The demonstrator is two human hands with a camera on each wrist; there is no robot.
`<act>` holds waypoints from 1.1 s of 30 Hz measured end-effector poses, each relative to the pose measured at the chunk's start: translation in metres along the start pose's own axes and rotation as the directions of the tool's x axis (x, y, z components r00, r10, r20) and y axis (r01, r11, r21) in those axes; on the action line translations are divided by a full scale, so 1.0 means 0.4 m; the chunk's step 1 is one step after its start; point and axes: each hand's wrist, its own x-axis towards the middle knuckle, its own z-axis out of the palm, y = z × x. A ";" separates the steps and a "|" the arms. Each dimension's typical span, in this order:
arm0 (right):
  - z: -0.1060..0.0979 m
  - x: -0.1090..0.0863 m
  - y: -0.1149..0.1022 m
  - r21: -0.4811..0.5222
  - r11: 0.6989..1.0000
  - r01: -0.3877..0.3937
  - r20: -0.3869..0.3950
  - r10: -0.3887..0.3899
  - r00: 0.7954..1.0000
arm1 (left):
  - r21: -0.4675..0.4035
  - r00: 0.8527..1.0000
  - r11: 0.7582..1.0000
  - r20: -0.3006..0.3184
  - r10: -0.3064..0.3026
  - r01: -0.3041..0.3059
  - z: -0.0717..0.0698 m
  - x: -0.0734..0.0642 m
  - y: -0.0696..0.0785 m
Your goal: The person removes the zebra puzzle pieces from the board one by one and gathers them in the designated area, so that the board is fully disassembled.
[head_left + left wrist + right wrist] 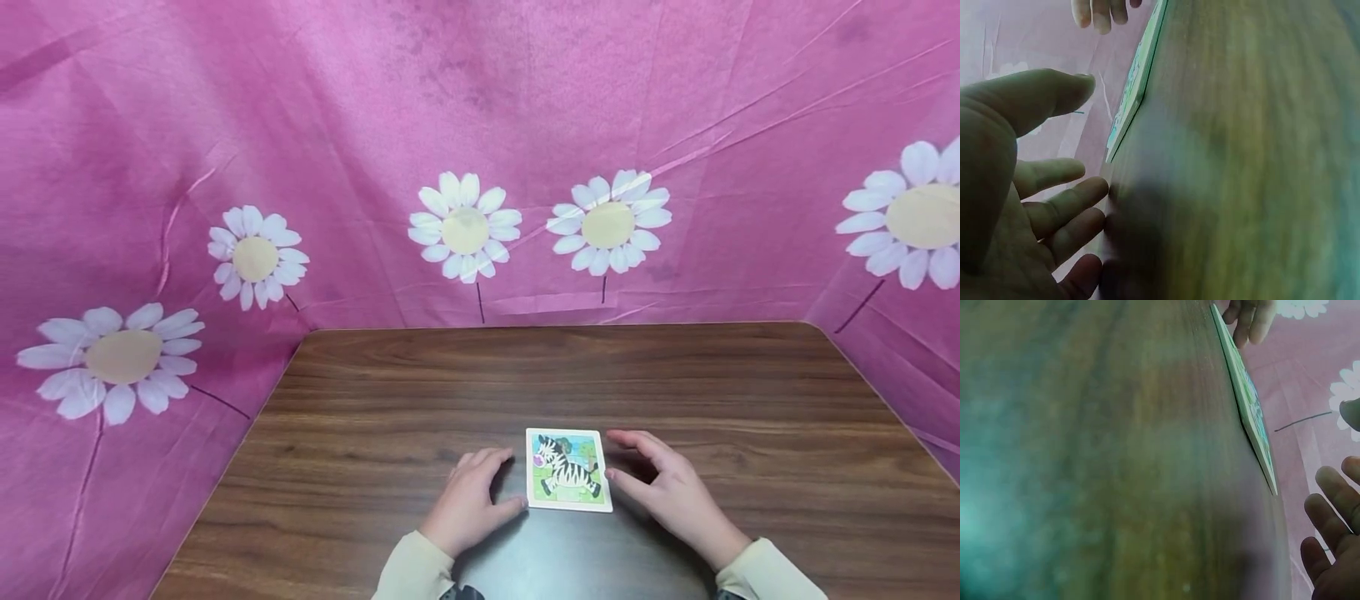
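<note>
A small square zebra jigsaw puzzle [568, 471] in a pale frame lies flat on the wooden table, its pieces fitted together. On its left side rests my left hand [474, 493], fingers relaxed and spread, with the thumb tip right at the lower left corner. My right hand [671, 487] is at the opposite side, thumb and forefinger apart near the right edge. Neither hand grips anything. Seen edge-on, the thin puzzle board [1135, 84] lies beyond the left fingers in the left wrist view. In the right wrist view, the board [1247, 403] stands apart from the right fingers [1329, 519].
The brown wood-grain table [360, 400] stretches to a back edge. Behind it and along both sides hangs a pink cloth [360, 108] printed with large white daisies [465, 231]. Pale sleeves [417, 568] cover both forearms.
</note>
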 end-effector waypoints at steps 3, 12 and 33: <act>0.006 0.007 0.002 0.016 1.000 -0.008 0.018 0.008 1.000 | -0.026 1.000 1.000 -0.002 -0.008 0.007 0.004 0.006 0.001; 0.032 0.043 0.004 -0.005 0.995 -0.095 0.117 0.095 0.989 | -0.025 0.998 0.999 0.046 -0.042 0.043 0.012 0.017 0.005; 0.083 0.134 0.015 0.009 0.999 -0.038 0.289 0.034 0.957 | 0.075 0.995 0.995 0.065 -0.073 0.068 0.027 0.046 0.021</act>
